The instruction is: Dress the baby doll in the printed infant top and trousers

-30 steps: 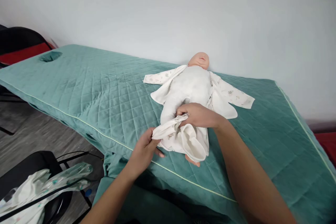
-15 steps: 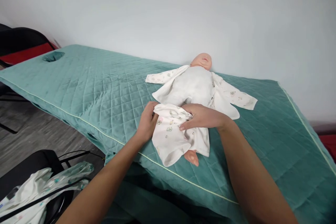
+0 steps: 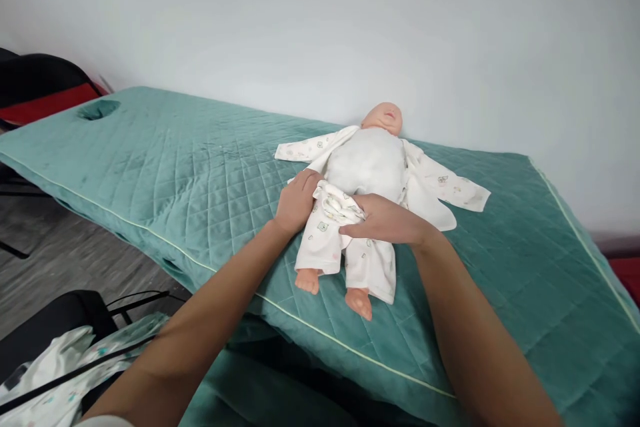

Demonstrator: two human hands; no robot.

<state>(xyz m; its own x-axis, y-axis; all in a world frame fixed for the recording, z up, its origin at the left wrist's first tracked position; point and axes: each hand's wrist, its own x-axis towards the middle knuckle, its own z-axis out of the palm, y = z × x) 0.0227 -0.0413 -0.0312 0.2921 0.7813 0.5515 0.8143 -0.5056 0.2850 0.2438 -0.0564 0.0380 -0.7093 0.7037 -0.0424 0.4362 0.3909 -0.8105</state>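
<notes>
A baby doll (image 3: 370,163) lies on its back on a green quilted table (image 3: 200,173), head toward the wall. An open white printed jacket (image 3: 445,188) spreads under it. White printed trousers (image 3: 367,260) cover both legs, and both bare feet stick out at the bottom. My left hand (image 3: 296,202) grips the bunched waistband at the doll's hip on the left side. My right hand (image 3: 383,219) holds the waistband at the middle and right, fingers closed on the cloth.
The table's front edge runs close below the doll's feet. A black chair (image 3: 60,320) at the lower left carries a heap of light printed clothes (image 3: 45,373). Another dark chair with a red seat (image 3: 45,97) stands at the far left. A white wall rises behind.
The trousers have been drawn up the doll's legs to its hips, and both feet now show. Both my hands moved up toward the doll's waist with the waistband.
</notes>
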